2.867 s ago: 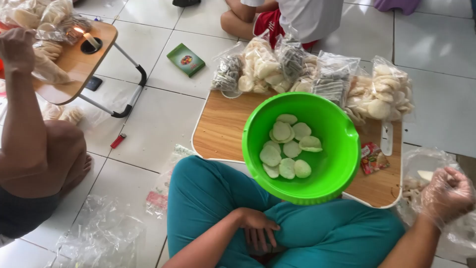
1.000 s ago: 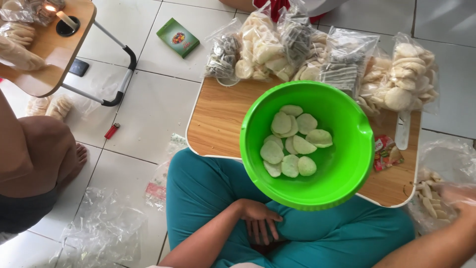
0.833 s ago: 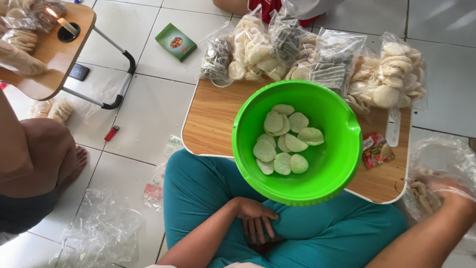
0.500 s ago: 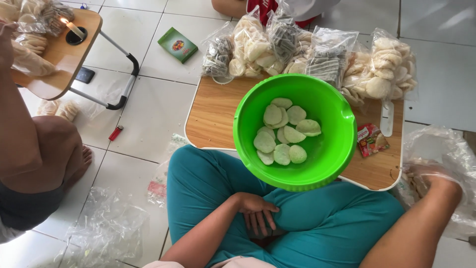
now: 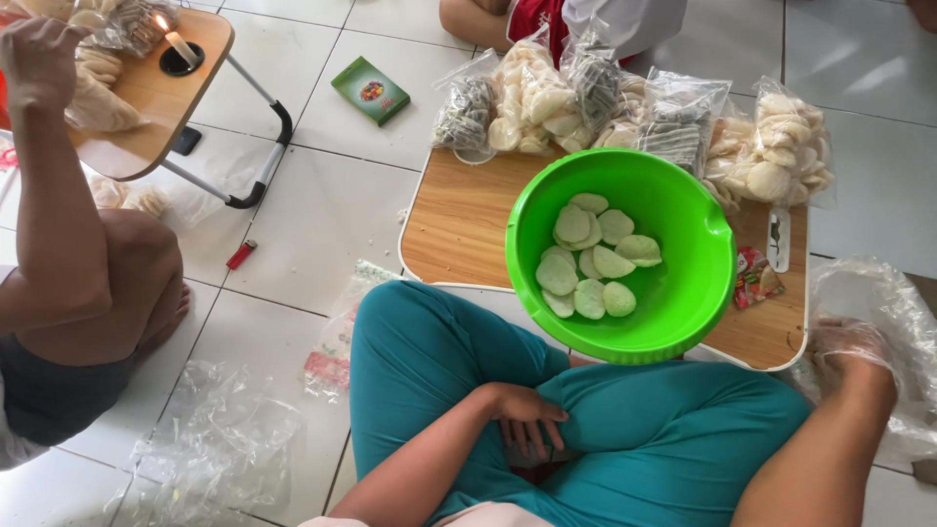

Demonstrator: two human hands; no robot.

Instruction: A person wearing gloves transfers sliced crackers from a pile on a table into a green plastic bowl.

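A bright green plastic bowl holds several pale round crackers and sits on a low wooden table in front of my crossed legs in teal trousers. My left hand rests in my lap, fingers loosely curled, holding nothing. My right hand, covered by a thin clear plastic glove, reaches down into a large clear plastic bag on the floor to the right of the table. Its fingers are hidden in the plastic. Several filled cracker bags line the table's far edge.
On the left sits another person, arm raised by a second small table with a lit candle. A green box, a red lighter and empty clear bags lie on the tiled floor. A third person sits beyond the table.
My right hand has dropped from beside the table into the clear bag on the floor. My left hand stays in my lap. The view has shifted slightly.
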